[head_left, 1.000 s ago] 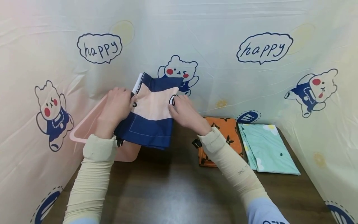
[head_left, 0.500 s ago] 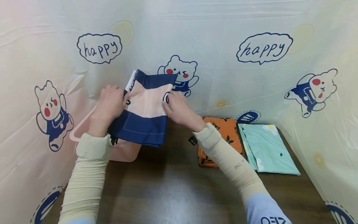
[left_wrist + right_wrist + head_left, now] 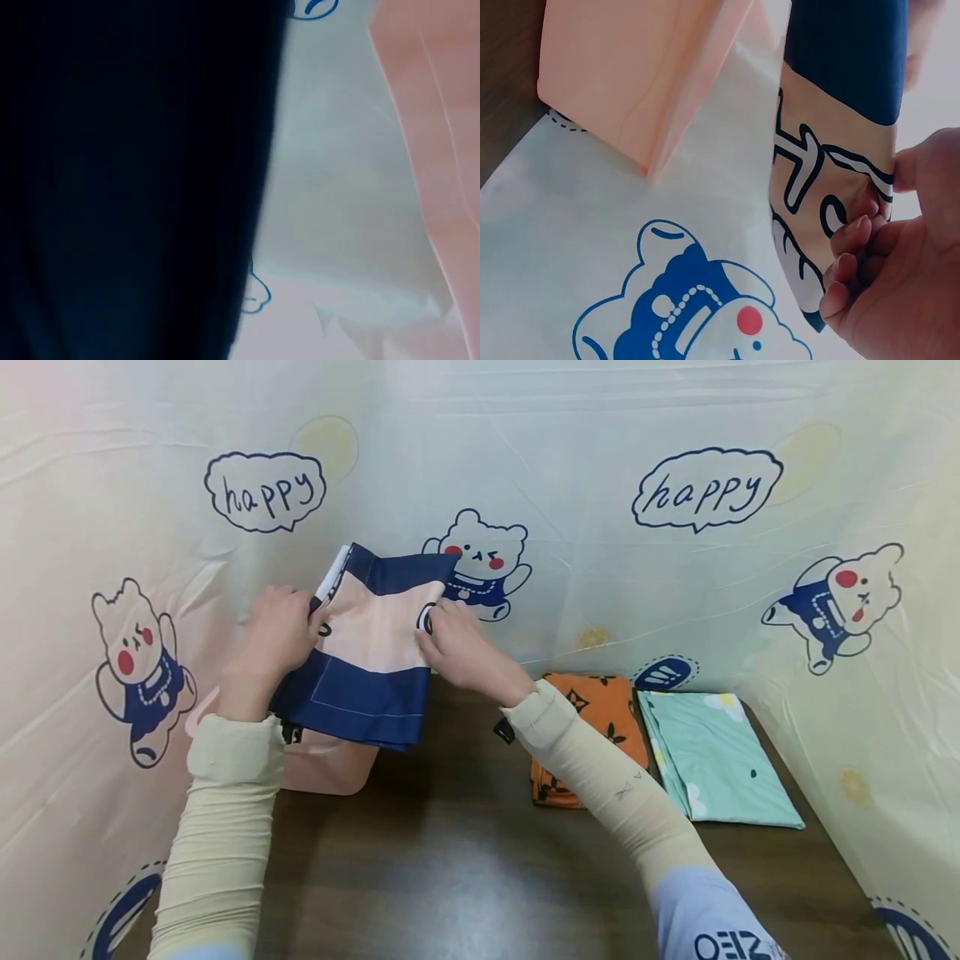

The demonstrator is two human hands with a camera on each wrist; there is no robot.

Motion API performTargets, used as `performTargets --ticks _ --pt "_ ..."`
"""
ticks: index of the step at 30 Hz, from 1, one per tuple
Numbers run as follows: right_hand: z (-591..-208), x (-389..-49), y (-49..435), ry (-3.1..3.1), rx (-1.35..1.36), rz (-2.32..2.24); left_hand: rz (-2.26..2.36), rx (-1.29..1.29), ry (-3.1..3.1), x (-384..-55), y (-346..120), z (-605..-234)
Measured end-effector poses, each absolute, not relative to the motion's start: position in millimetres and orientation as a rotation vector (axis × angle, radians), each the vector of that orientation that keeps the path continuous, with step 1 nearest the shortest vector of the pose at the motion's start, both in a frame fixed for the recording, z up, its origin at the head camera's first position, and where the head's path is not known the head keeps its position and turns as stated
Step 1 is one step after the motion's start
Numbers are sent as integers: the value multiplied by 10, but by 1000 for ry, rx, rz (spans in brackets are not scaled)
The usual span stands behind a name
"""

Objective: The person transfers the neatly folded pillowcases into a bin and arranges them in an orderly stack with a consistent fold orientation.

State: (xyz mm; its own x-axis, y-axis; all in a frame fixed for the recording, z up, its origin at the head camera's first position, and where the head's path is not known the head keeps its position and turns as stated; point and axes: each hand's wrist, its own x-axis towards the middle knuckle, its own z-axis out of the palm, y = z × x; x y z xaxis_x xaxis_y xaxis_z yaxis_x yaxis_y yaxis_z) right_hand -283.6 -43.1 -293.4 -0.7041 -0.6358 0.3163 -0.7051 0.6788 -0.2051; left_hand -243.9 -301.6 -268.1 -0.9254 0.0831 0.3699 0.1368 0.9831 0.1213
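Observation:
A folded navy and pale peach cloth point(image 3: 378, 631) with black-and-white print hangs in the air between my two hands. My left hand point(image 3: 273, 631) pinches its left side, near a white edge and a dark trim. My right hand point(image 3: 472, 647) pinches the right side; in the right wrist view the thumb and curled fingers point(image 3: 847, 232) close on the printed edge. Behind and below the cloth stands a pink plastic bin point(image 3: 330, 767), partly covered by the cloth and left arm. The left wrist view has the dark cloth point(image 3: 135, 180) filling its left half, the hand unseen.
On the brown table point(image 3: 450, 860) to the right lie a folded orange cloth point(image 3: 611, 697) with black print and a folded mint-green cloth point(image 3: 723, 764). A small black strap end point(image 3: 504, 731) shows by my right wrist. A printed curtain point(image 3: 570, 527) encloses the back and sides.
Both hands have moved left and slightly up with the cloth, bringing it further over the pink bin. Their hold on it looks the same. The orange and mint-green cloths have stayed put.

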Motion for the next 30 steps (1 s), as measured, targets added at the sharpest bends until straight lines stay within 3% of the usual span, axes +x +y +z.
performTargets --ticks 30 --pt "-2931 -3025 -930 -2639 1178 343 -269 -92 -2798 -2561 -3438 -2721"
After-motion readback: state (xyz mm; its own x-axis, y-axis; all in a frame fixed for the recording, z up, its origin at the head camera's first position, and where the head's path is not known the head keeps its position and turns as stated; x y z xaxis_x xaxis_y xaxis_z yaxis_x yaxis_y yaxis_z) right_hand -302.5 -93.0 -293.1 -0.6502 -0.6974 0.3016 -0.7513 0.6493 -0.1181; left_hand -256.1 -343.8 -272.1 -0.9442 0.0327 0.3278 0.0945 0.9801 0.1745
